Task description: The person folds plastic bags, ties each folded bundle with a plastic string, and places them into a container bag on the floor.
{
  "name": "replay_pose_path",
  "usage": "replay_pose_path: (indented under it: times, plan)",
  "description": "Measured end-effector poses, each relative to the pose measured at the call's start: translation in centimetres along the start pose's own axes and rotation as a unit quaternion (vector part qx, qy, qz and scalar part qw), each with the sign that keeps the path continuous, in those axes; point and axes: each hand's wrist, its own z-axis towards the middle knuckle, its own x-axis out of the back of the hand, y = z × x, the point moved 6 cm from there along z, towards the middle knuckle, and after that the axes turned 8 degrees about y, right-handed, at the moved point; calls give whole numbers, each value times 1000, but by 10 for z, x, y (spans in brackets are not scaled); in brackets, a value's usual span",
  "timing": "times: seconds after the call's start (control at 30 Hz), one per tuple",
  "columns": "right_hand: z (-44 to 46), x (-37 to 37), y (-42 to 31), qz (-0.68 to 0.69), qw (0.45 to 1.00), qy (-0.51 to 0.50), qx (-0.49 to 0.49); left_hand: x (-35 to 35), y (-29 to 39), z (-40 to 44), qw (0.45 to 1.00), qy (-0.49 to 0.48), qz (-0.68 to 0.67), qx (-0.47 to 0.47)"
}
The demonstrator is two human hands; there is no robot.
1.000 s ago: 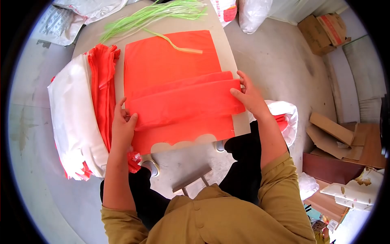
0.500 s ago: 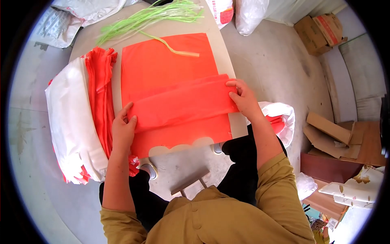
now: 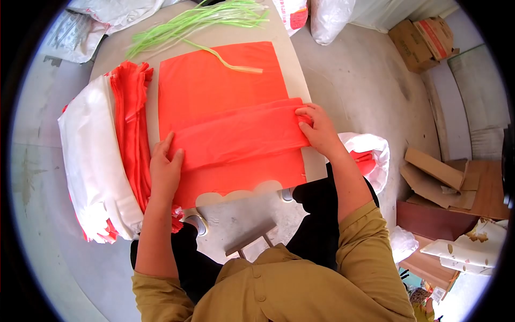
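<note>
A red plastic sheet (image 3: 220, 75) lies flat on the table (image 3: 120, 51), its near edge scalloped. Across its lower half runs a folded red bundle (image 3: 241, 134). My left hand (image 3: 166, 166) is at the bundle's left end, thumb and forefinger apart, with the fingertips on its edge. My right hand (image 3: 320, 129) pinches the right end between thumb and fingers. A yellow-green strip (image 3: 225, 60) rests on the upper part of the sheet.
Left of the sheet lies a thick stack of white (image 3: 96, 155) and red bags (image 3: 131, 118). Green strips (image 3: 198, 24) lie at the far end. A white sack (image 3: 375, 147) stands right of my knee, cardboard boxes (image 3: 421, 45) on the floor.
The folded bundle has come down flatter onto the sheet, and its right end has shifted slightly left with my right hand. My left hand has spread a little over the left end.
</note>
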Motion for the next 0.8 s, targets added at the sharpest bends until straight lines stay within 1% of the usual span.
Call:
replay_pose_path:
  times: [0.03, 0.13, 0.2, 0.23, 0.3, 0.33, 0.4, 0.5, 0.7, 0.8]
  plan:
    - [-1, 1, -2, -13, 1000, 1, 12, -1, 2, -1, 1000, -2, 8, -12]
    - [-7, 5, -22, -99, 992, 53, 59, 0, 14, -8, 998, 1, 49, -45]
    - [-11, 9, -57, -163, 976, 36, 141, 1, 28, -14, 993, 14, 100, -65]
    - [-13, 7, -71, -195, 963, 28, 182, 0, 36, -17, 986, 8, 142, -90]
    - [-22, -9, -83, -174, 952, -39, 249, -2, 52, -22, 964, -5, 226, -140]
    - [-28, -17, -89, -163, 943, -71, 282, -5, 60, -23, 953, -22, 242, -181]
    - [-34, -27, -96, -169, 938, -85, 290, -12, 73, -27, 925, -57, 271, -261]
    - [-33, -32, -103, -175, 935, -96, 294, -27, 79, -31, 918, -95, 263, -283]
    - [-31, -44, -103, -216, 924, -66, 309, -43, 82, -30, 890, -75, 294, -339]
    - [-30, -47, -107, -225, 922, -58, 309, -52, 79, -30, 881, -57, 313, -350]
